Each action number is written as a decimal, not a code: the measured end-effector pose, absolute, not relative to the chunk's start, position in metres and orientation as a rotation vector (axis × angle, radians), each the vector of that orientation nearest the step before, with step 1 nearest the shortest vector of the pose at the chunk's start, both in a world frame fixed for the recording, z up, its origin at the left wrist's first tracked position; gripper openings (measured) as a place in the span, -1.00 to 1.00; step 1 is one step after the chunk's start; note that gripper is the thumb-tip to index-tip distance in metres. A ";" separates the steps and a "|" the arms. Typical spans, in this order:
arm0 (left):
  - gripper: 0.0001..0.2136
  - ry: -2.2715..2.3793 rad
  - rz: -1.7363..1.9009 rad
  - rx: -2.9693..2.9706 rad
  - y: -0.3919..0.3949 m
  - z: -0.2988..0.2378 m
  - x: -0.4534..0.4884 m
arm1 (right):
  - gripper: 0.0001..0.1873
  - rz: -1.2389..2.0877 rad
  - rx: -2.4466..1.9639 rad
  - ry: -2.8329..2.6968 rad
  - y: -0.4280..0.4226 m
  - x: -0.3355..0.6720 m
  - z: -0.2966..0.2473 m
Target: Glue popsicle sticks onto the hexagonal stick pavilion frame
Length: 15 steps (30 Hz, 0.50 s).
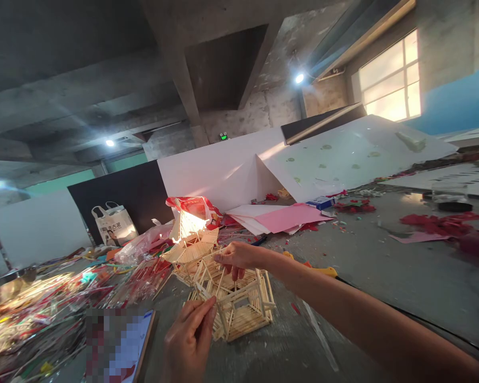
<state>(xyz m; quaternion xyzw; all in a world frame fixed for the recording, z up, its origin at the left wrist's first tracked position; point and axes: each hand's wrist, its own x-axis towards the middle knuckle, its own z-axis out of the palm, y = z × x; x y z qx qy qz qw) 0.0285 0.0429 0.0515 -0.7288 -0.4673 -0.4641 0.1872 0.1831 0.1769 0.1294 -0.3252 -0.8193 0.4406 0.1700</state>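
Note:
An open-topped frame of pale wooden sticks (pixel 249 322) stands on the grey surface in front of me, with posts and cross rails around a slatted base. My left hand (pixel 191 332) is at its near left corner, thumb and fingertips pinched on the frame. Over the frame's far left side, my right hand (pixel 237 258) reaches in from the right with thumb and forefinger pressed together. Whatever lies in that pinch is too small to tell. Just behind stands a tiered stick tower (pixel 191 252) with slatted roofs, its peak brightly lit by sun.
A yellow-handled tool (pixel 323 271) with a black cable lies behind my right forearm. A clear stick (pixel 321 338) lies nearer. Wrapped craft sticks and scraps (pixel 139 282) cover the left, beside a tablet-like screen (pixel 131 340). Pink sheets (pixel 283 217) lie at the back.

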 end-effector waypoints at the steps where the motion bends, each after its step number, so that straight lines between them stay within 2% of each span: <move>1: -0.81 -1.318 -1.305 -2.050 0.043 0.052 0.029 | -0.43 1.252 -0.921 -2.327 0.177 0.183 0.130; 15: -0.82 -1.287 -1.306 -2.068 0.043 0.051 0.028 | -0.43 1.243 -0.907 -2.315 0.180 0.183 0.127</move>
